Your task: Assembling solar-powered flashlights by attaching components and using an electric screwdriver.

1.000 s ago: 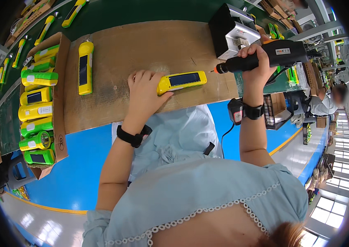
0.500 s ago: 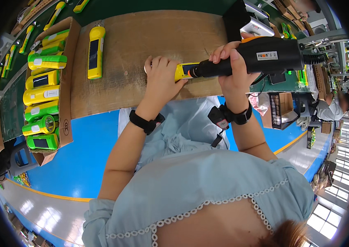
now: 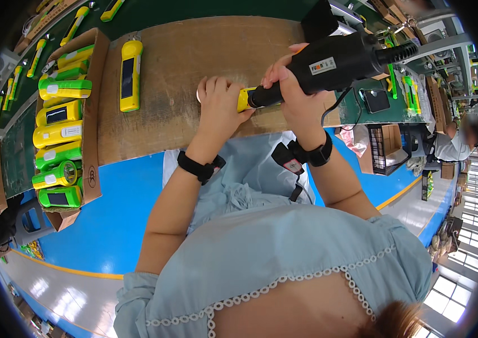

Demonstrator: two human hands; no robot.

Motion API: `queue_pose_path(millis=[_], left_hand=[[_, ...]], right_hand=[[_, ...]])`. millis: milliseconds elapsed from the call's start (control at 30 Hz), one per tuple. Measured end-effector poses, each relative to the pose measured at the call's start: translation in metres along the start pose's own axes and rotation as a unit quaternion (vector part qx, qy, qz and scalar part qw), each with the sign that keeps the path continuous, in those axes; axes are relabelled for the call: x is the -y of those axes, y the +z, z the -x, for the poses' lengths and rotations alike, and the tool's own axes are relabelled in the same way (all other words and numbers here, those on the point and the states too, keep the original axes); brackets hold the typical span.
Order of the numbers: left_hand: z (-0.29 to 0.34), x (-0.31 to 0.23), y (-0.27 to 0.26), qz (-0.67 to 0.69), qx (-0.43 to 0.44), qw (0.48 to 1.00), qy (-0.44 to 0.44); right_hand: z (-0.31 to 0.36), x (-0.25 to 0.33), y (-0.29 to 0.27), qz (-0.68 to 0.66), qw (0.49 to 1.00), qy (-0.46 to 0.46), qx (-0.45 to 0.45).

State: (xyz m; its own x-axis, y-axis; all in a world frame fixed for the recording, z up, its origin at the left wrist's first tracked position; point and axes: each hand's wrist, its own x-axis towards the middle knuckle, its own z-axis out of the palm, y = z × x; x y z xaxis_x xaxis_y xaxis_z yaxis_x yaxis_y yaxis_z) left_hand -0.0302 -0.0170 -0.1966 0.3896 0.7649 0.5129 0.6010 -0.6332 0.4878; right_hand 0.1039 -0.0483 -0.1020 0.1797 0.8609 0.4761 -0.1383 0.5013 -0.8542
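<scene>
My left hand [image 3: 219, 108] is wrapped over a yellow flashlight [image 3: 243, 99] with a dark panel, pressing it to the brown cardboard sheet [image 3: 177, 56]. Most of that flashlight is covered by my fingers and the tool. In my right hand [image 3: 298, 101] is a black electric screwdriver [image 3: 343, 63], its fingers closed round the front of the body. The screwdriver's nose points left and down at the flashlight, just beside my left fingers. Its bit is not visible. Another yellow flashlight [image 3: 130, 76] lies upright-on-view further left on the cardboard, untouched.
At the left stands an open cardboard box [image 3: 93, 112] packed with yellow and green flashlights. More flashlights lie on the green table [image 3: 160, 10] beyond. A coiled cable [image 3: 399, 53] trails from the screwdriver's rear. A black crate [image 3: 386, 151] stands off to the right.
My right hand has carried the screwdriver left, and its rear end has swung up and away. The nose now sits closer to my left hand, which stays in place.
</scene>
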Motion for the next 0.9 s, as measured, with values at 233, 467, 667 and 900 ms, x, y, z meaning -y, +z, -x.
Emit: queue_pose_path(millis=[233, 467, 667, 900], left_hand=[[-0.002, -0.001, -0.001, -0.002, 0.01, 1.0, -0.005], [-0.002, -0.003, -0.009, -0.052, 0.043, 0.998, 0.002], [-0.004, -0.009, -0.03, -0.076, 0.137, 0.986, 0.06], [-0.006, -0.029, -0.047, -0.115, 0.206, 0.971, 0.046]], right_hand=[[-0.001, -0.006, 0.005, 0.068, 0.997, -0.033, 0.01], [-0.008, 0.0, 0.0, 0.027, 0.999, 0.018, -0.032], [0.009, 0.02, -0.056, 0.182, 0.969, -0.089, 0.142], [0.033, -0.037, -0.201, 0.608, 0.769, 0.087, -0.18]])
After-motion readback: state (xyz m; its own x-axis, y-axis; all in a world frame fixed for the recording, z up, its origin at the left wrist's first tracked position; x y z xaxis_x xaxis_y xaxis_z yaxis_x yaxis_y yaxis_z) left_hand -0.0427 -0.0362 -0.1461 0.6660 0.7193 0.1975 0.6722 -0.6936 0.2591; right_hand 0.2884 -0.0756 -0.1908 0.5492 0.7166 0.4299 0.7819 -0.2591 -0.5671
